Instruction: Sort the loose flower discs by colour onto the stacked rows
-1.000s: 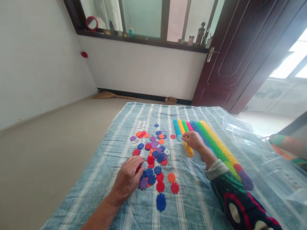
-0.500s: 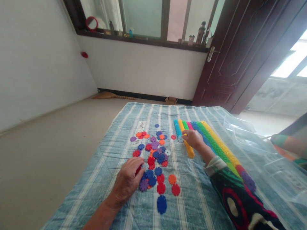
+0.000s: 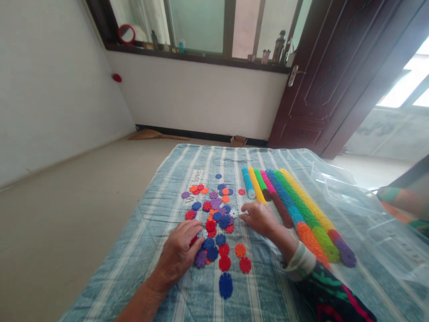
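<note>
Loose flower-shaped plastic discs (image 3: 217, 214) in red, blue, purple and orange lie scattered on a blue striped cloth (image 3: 268, 286). My left hand (image 3: 181, 252) rests on the near left edge of the pile, fingers curled over a red disc (image 3: 193, 240). My right hand (image 3: 259, 219) lies on the cloth at the pile's right side, fingers stretched toward a white disc (image 3: 233, 213), holding nothing. To its right lie several long rods of stacked discs (image 3: 295, 205), side by side, in light blue, yellow, green, pink, blue and orange.
A clear plastic box (image 3: 355, 201) sits on the cloth right of the rods. Striped fabric (image 3: 402, 201) shows at the right edge. Beyond the cloth is bare floor (image 3: 67, 214), with a broom (image 3: 150, 133) and a dark door (image 3: 328, 80).
My right hand has left the near end of the yellow rod and moved toward me and left, to the pile's edge. My left hand has stayed on the pile.
</note>
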Demonstrator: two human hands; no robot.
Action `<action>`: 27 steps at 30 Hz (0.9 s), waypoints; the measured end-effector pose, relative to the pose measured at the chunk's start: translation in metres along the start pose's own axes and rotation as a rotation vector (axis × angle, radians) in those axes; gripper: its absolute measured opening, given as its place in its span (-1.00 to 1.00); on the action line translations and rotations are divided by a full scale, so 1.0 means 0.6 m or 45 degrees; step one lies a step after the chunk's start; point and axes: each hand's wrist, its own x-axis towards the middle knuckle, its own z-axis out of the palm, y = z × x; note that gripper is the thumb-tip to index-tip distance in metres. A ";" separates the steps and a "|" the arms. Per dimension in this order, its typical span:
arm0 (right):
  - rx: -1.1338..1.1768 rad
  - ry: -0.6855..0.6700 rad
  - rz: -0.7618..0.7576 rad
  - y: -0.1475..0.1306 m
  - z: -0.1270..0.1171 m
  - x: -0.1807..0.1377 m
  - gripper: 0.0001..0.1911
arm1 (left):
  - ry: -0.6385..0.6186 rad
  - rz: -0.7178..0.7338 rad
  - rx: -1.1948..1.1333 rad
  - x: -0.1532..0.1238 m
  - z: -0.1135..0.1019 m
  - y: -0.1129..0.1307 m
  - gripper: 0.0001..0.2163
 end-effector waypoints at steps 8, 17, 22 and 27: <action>0.014 -0.051 -0.012 -0.013 0.014 0.017 -0.67 | -0.003 -0.005 -0.014 0.001 -0.004 0.004 -0.84; 0.167 -0.027 -0.048 -0.014 0.029 0.037 -0.76 | 0.007 -0.081 -0.144 0.009 -0.014 0.019 -0.89; 0.272 -0.006 -0.037 0.003 0.023 0.041 -0.88 | -0.005 -0.132 -0.175 0.013 -0.019 0.026 -0.95; 0.233 0.095 0.056 0.049 -0.018 0.053 -0.84 | -0.004 -0.140 -0.182 0.013 -0.019 0.026 -0.96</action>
